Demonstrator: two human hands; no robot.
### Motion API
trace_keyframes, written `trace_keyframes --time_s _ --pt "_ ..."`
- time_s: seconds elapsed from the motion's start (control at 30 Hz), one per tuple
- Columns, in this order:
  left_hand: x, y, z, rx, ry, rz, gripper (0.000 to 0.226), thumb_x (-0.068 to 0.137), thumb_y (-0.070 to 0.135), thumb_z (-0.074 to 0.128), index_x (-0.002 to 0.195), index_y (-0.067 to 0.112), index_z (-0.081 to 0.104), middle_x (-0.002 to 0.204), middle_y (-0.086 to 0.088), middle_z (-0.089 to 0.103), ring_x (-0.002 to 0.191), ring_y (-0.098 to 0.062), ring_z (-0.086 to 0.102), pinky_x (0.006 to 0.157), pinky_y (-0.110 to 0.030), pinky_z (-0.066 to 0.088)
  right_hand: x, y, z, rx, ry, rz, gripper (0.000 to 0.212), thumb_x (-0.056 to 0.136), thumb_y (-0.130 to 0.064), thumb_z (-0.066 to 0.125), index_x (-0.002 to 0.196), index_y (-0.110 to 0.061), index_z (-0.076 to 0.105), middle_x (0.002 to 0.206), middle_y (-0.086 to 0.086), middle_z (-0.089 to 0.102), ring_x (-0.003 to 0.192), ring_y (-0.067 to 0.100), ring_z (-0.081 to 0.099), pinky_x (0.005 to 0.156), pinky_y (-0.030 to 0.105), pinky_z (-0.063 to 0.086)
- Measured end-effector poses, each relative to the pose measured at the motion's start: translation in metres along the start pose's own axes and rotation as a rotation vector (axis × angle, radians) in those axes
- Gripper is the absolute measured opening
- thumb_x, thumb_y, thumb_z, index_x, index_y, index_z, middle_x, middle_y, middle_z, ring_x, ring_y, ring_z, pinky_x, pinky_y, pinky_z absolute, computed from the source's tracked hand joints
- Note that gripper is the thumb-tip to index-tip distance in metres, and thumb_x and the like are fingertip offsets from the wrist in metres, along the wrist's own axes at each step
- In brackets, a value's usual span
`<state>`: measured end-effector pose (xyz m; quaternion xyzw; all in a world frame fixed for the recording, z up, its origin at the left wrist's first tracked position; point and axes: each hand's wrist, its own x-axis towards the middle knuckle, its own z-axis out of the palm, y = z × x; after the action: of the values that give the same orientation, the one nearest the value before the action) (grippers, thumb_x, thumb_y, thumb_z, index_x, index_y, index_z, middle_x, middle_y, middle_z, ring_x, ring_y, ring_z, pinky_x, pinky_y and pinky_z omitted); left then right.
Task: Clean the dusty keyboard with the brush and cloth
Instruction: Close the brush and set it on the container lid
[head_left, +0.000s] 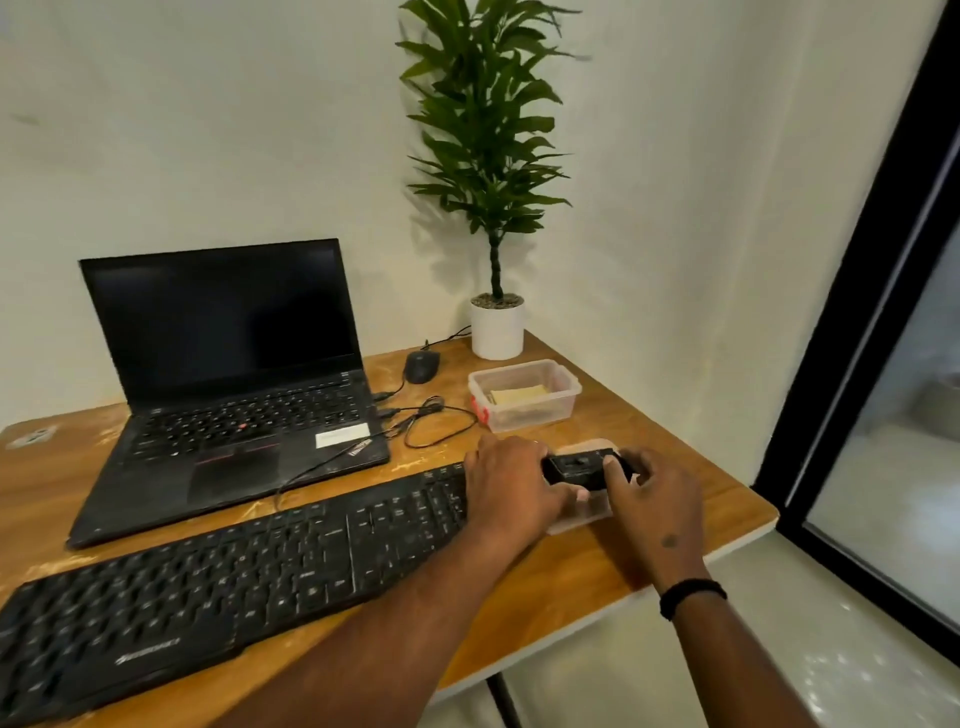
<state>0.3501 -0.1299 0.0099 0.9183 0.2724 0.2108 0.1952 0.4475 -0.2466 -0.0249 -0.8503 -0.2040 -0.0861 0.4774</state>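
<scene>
The black dusty keyboard (234, 571) lies slanted across the front of the wooden table (571, 587). Just past its right end, both hands hold a small black block-shaped brush (579, 470); its bristles are hidden. My left hand (511, 486) grips the brush's left end and partly covers the keyboard's number pad. My right hand (657, 501) pinches its right end. Under the hands a clear plastic lid (574, 522) lies flat on the table. A folded yellow cloth (519, 393) sits inside an open clear plastic box (563, 402) behind the hands.
An open black laptop (234, 384) stands at the back left, with cables (441, 426) looping from its right side. A black mouse (421, 365) and a potted plant (497, 332) are at the back corner. The table's right edge (748, 530) is close to my right hand.
</scene>
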Motion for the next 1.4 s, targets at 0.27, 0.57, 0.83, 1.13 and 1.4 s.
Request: trace_keyframes --time_s 0.27,0.57,0.83,1.13,1.4 --pt "0.01 -0.008 0.017 0.077 -0.053 -0.003 0.052 0.083 0.059 0.071 0.127 0.033 0.065 0.119 0.006 0.064 0.116 -0.02 0.042 0.092 -0.04 0.03 0.0 0.011 0.006 -0.135 -0.076 -0.099 0.038 0.095 -0.03 0.062 0.131 -0.019 0.064 0.121 0.001 0.07 0.116 0.025 0.057 0.1 0.044 0.05" --pt "0.025 -0.005 0.005 0.09 -0.021 0.028 0.06 0.081 0.066 0.069 0.13 0.031 0.064 0.13 0.005 0.059 0.126 -0.022 0.042 0.096 -0.041 0.03 0.006 0.004 0.007 -0.217 0.042 -0.128 0.042 0.093 -0.031 0.062 0.134 -0.025 0.057 0.134 0.003 0.055 0.125 0.025 0.045 0.103 0.042 0.041" --pt "0.111 -0.038 -0.023 0.042 0.203 0.101 0.019 0.095 0.035 0.063 0.108 0.029 0.077 0.109 0.005 0.075 0.108 -0.021 0.062 0.089 -0.038 0.039 0.098 -0.058 0.04 -0.06 -0.079 -0.348 0.025 0.092 -0.018 0.061 0.116 -0.013 0.07 0.117 0.005 0.067 0.11 0.025 0.057 0.094 0.033 0.047" --pt "0.16 -0.074 -0.008 0.384 -0.22 0.237 0.046 0.103 0.039 0.038 0.065 0.022 0.058 0.071 0.002 0.053 0.092 -0.022 0.046 0.088 -0.042 0.03 0.179 -0.086 0.112 -0.623 -0.656 -0.336 0.017 0.093 -0.018 0.065 0.107 -0.009 0.062 0.106 0.01 0.062 0.088 0.021 0.053 0.073 0.029 0.043" --pt "0.16 -0.074 -0.007 0.399 -0.216 0.242 0.046 0.104 0.037 0.034 0.062 0.023 0.048 0.081 -0.002 0.055 0.099 -0.02 0.039 0.082 -0.041 0.019 0.188 -0.099 0.13 -0.802 -0.778 -0.344 0.036 0.093 -0.026 0.067 0.123 -0.008 0.059 0.115 0.011 0.063 0.094 0.023 0.055 0.084 0.031 0.047"
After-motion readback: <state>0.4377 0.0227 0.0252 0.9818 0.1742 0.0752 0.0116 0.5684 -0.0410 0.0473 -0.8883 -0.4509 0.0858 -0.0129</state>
